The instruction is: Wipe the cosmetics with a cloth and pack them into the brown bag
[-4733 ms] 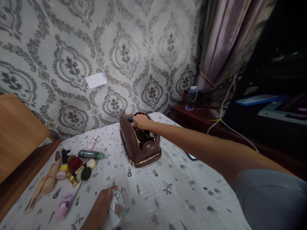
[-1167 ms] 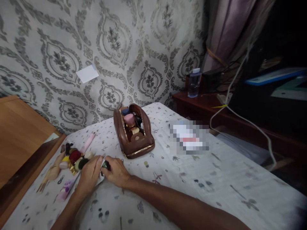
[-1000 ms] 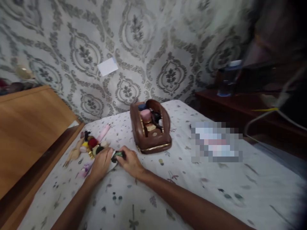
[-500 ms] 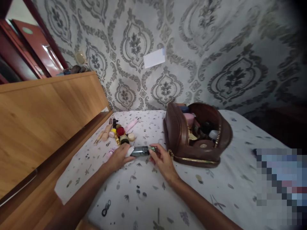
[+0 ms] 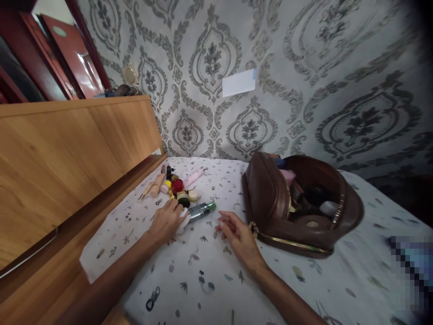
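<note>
A small dark grey-green bottle (image 5: 199, 212) with a green top lies slantwise just above the patterned sheet. My left hand (image 5: 168, 220) is closed around its near end, with a crumpled white tissue (image 5: 183, 221) bunched between fingers and bottle. My right hand (image 5: 238, 235) is off the bottle, fingers apart and slightly curled, holding nothing. It is near the brown cosmetic bag (image 5: 270, 194), which stands unzipped with several cosmetics inside. Beyond my left hand lie several small items, among them a red round jar (image 5: 177, 185), a dark-lidded jar (image 5: 183, 200) and a pink tube (image 5: 195, 177).
A wooden board (image 5: 84, 135) runs along the left side of the sheet (image 5: 182, 280). The wallpapered wall (image 5: 216, 122) closes off the back, with a white paper (image 5: 239, 83) on it. A blurred-out device (image 5: 412, 266) lies at the right.
My right hand has let go of the bottle's top end and moved a little to the right, uncovering the green top. The left hand still grips the bottle. The view has shifted left.
</note>
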The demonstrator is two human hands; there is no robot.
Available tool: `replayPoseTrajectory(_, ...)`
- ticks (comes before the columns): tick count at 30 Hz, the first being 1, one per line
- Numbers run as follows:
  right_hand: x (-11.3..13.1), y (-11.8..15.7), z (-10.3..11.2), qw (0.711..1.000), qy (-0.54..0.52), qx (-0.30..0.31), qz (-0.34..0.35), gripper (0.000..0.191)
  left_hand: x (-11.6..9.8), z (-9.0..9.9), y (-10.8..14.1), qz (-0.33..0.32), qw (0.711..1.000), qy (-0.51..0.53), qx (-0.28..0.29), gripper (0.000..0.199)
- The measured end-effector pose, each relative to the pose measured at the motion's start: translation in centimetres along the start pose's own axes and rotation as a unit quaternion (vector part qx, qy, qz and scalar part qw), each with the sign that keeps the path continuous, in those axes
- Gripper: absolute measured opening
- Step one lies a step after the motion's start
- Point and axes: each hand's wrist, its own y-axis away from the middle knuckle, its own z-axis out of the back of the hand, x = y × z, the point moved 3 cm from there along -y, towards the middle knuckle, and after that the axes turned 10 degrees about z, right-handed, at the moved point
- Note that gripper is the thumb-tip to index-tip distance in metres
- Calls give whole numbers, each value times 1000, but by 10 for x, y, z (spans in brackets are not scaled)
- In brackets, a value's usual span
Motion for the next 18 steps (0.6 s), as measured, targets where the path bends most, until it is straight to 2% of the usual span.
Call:
replayPoseTrajectory(4,6,1,0,998,57,37,8,39,31,15,-34,81,993,83,-6,35)
replayPoseTrajectory(8,9,2,0,994,93,56,30,35,76,32,-98,173,981,85,-3,48)
replayPoseTrajectory(10,8,2,0,993,98,55,27,36,93,33,-132,205,976,75,13,43)
replayPoseTrajectory(12,8,2,0,993,99,56,24,35,103,27,-162,227,971,66,37,34)
replayPoseTrajectory(14,8,1,-1,993,101,58,24,34,107,15,-187,244,966,55,66,35)
replayPoseTrajectory(18,7,1,0,993,105,57,21,36,109,-15,-216,272,955,25,118,36)
